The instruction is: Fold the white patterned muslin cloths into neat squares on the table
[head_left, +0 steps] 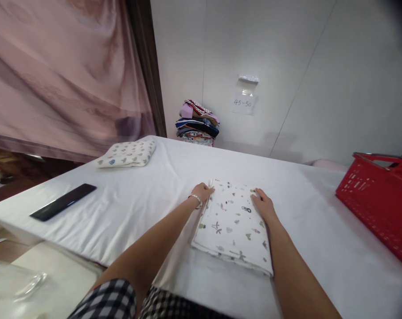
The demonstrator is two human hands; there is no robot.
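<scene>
A folded white cloth with small printed figures lies flat on the white-covered table in front of me. My left hand rests at the cloth's far left corner, fingers curled and pinching its edge; a bracelet is on that wrist. My right hand lies on the cloth's far right edge, fingers pressed down on it and slightly bent. Both forearms reach out along the cloth's sides.
A second folded printed cloth lies at the table's far left. A long black flat object sits near the left edge. A red plastic basket stands at the right. A stack of folded clothes rests against the wall.
</scene>
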